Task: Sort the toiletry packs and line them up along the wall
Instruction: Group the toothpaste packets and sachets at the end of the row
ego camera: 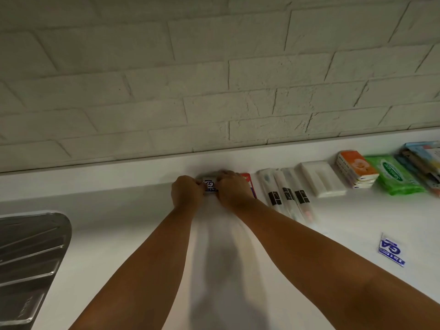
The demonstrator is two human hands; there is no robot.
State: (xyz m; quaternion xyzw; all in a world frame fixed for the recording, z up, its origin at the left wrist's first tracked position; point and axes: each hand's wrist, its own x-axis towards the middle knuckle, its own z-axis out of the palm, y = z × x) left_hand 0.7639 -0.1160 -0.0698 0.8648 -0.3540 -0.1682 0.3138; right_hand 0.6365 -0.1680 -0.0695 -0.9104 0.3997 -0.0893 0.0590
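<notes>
Most of the sorting looks done: along the white brick wall [214, 79] stands a row of a red pack [247, 181], clear-wrapped toothbrushes [285, 194], a white block pack [320, 178], orange tissue packs [356, 169] and a green wipes pouch [394, 175]. The left hand [187, 192] and right hand [234, 189] curl their fingers round a small white-and-blue sachet [210, 184] at the row's left end, pinching it from either side. One matching loose blue-and-white sachet [391, 252] lies on the white bench [119, 234], well apart, apparently left to place.

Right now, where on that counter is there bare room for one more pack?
Bare counter runs along the wall left of the left hand, behind the metal drainboard. More lies between the right forearm and the loose sachet. Right of the right hand the wall is crowded: toothbrush packs to green wipes.
</notes>
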